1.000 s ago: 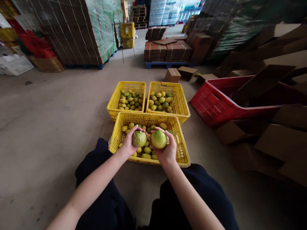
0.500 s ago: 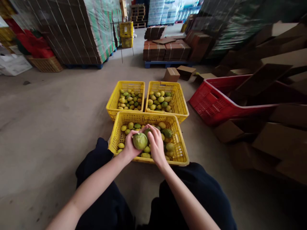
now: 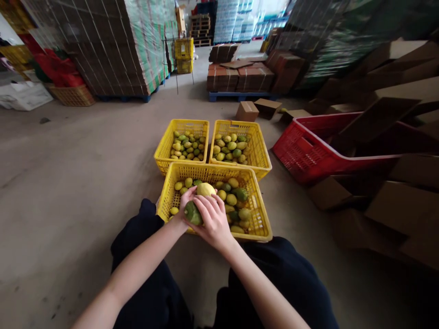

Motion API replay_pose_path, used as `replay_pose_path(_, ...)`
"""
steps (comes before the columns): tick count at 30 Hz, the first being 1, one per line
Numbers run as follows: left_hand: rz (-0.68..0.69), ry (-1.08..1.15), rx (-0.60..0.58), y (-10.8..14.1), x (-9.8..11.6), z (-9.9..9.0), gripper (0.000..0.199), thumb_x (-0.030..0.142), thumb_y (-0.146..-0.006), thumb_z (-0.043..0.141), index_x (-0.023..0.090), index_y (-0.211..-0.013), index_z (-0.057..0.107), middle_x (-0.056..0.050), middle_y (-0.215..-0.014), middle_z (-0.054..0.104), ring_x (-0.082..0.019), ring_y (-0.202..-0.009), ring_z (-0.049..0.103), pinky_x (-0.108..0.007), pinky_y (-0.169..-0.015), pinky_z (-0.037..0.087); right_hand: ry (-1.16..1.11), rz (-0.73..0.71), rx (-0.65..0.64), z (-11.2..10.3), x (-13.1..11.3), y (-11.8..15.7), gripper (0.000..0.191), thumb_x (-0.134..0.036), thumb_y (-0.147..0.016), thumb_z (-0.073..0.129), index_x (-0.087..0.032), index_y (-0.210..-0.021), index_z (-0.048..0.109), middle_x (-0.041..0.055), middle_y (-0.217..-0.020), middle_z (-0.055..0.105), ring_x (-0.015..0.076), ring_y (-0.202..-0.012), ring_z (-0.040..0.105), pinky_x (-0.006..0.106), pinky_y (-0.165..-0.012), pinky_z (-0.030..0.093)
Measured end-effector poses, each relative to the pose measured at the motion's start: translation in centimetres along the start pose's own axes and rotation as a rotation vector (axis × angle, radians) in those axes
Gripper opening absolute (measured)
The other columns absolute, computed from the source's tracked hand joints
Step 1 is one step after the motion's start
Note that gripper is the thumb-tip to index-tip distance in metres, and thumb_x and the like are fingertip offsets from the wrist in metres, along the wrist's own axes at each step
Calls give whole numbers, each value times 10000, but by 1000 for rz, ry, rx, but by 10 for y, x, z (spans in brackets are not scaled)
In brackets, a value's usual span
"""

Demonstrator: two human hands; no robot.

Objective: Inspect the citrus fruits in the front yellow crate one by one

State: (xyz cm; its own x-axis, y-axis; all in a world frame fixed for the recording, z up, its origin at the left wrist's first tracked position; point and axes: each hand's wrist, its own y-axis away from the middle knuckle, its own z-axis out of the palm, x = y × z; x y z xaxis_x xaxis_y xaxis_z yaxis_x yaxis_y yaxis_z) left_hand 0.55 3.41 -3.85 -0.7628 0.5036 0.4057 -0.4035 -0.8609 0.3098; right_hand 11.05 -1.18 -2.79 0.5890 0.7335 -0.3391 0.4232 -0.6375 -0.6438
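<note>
Above the near yellow crate (image 3: 219, 168), my two hands are together around two lemon-like fruits. My left hand (image 3: 185, 205), largely covered by the other, cups the yellow lemon (image 3: 206, 189) from below and the side. Over it lies my right hand (image 3: 213, 222), fingers and thumb closed round the green lemon (image 3: 193, 213), which also rests against the left palm. Loose yellow and green lemons (image 3: 231, 199) lie in the crate below, partly hidden by my hands. My legs are on either side of its near end.
Two more yellow crates (image 3: 163, 146) with lemons stand behind the near one. At right are a red crate (image 3: 295, 153) and a heap of cardboard boxes (image 3: 401, 201). Farther back are flattened cartons (image 3: 255, 77) on a blue pallet and a wrapped stack (image 3: 147, 41).
My right hand has come over toward the left and closed on the green fruit. A yellow lemon now shows at the far side of my hands. The view has shifted slightly.
</note>
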Motion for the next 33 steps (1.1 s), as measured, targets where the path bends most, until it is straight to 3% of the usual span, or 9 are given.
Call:
replay_pose_path(3,27,27,49,-1,11,9,271,359,-761,580,118,-871,639,-113,-856,681,-267,-942,637,-391,-889,483,-64,69,5,-8,7,2,518,-396,-789,629,-224,-1262,509,135,-1214,608,301,-1070,586,475,-920,448)
replay_pose_path(9,161,182,133,3,31,16,148,297,-765,586,162,-818,613,-30,-773,652,-146,-750,639,-249,-692,513,-277,485,284,-26,20,-7,589,-410,-672,737,-244,-1191,512,94,-1130,619,277,-1024,592,441,-899,473)
replay_pose_path(13,351,-75,163,6,27,18,211,345,-754,540,159,-687,613,-22,-673,608,-131,-633,588,-229,-585,464,-473,640,286,-22,23,-11,556,-397,-628,770,-220,-1098,533,68,-1061,623,238,-949,600,385,-849,486)
replay_pose_path(17,630,-489,88,8,18,18,278,352,-762,496,157,-651,660,-54,-714,638,-168,-718,584,-243,-664,439,-552,604,243,-10,24,-11,545,-361,-607,788,-221,-1066,528,45,-1018,624,221,-922,599,361,-831,486)
replay_pose_path(20,741,-656,55,10,15,16,320,351,-786,466,158,-659,687,-69,-763,659,-186,-769,576,-252,-736,416,-499,544,231,-9,23,-10,521,-359,-622,778,-222,-1055,521,46,-1008,622,223,-923,602,367,-836,483)
replay_pose_path(27,710,-663,-52,17,19,15,267,323,-754,516,162,-647,700,-84,-751,653,-224,-775,560,-292,-791,395,-365,431,200,-18,19,-7,493,-353,-655,755,-240,-1067,511,57,-1005,613,233,-914,602,380,-823,488)
replay_pose_path(33,600,-561,16,17,18,13,161,245,-728,584,174,-618,679,-66,-751,654,-213,-779,570,-280,-803,395,-356,446,205,-16,18,-5,486,-382,-655,748,-243,-1058,516,60,-994,620,240,-900,604,392,-813,492)
